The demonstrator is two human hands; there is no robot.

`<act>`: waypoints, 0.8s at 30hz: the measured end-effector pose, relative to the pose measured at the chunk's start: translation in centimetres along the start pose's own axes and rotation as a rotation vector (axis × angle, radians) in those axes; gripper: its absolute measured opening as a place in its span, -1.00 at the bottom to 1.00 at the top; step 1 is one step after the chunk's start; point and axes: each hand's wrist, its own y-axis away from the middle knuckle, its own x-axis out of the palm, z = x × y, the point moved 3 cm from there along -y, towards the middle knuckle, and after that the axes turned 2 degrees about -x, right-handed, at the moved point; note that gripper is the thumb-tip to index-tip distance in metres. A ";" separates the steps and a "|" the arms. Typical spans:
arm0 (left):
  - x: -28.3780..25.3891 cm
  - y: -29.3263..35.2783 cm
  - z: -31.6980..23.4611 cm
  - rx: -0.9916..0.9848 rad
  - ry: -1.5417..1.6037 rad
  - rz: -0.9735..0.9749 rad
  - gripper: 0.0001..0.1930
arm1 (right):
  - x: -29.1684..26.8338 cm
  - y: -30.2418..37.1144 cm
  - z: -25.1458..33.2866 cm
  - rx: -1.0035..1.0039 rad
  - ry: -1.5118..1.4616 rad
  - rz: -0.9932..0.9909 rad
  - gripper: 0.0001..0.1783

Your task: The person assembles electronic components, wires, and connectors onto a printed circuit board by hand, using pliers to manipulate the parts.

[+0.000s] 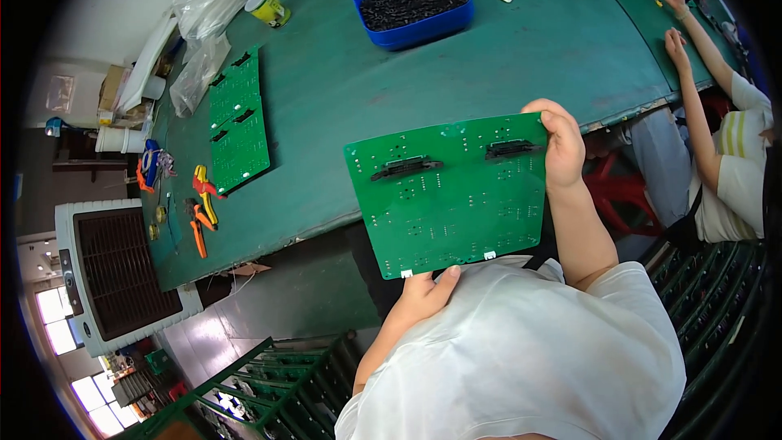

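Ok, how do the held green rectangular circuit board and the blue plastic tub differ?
The green circuit board is flat; the blue plastic tub has raised walls. Left hand and right hand hold the board; the tub rests on the green table. The board bears two black connectors; the tub, many small black pieces. Both carry something black.

Two hands raised, right above left

The right hand point(564, 149) is up in front of the body, its bare forearm point(585, 232) rising steeply and leaning slightly left. Its thumb point(556, 124) faces the view, while the other fingers are mostly hidden behind. Lower down, the left hand point(425, 297) sits close to the torso, its thumb point(446, 279) slanting up and right, fingers mostly out of sight. Both hands are closed in a grip.
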 end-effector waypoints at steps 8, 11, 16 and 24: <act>0.2 0.0 -0.6 -0.029 0.277 -0.091 -0.73 | 1.1 -0.4 0.5 0.080 -0.098 0.081 -0.69; 0.2 0.0 -0.6 -0.055 0.393 -0.111 -0.72 | 1.3 -0.4 0.4 0.092 -0.173 0.158 -0.69; 0.0 0.3 -0.4 -0.037 0.412 -0.111 -0.71 | 1.7 -0.4 0.4 0.118 -0.192 0.152 -0.69; -0.1 0.2 -0.8 -0.022 0.367 -0.085 -0.72 | 0.7 -0.7 -1.7 0.155 -0.195 0.107 -0.69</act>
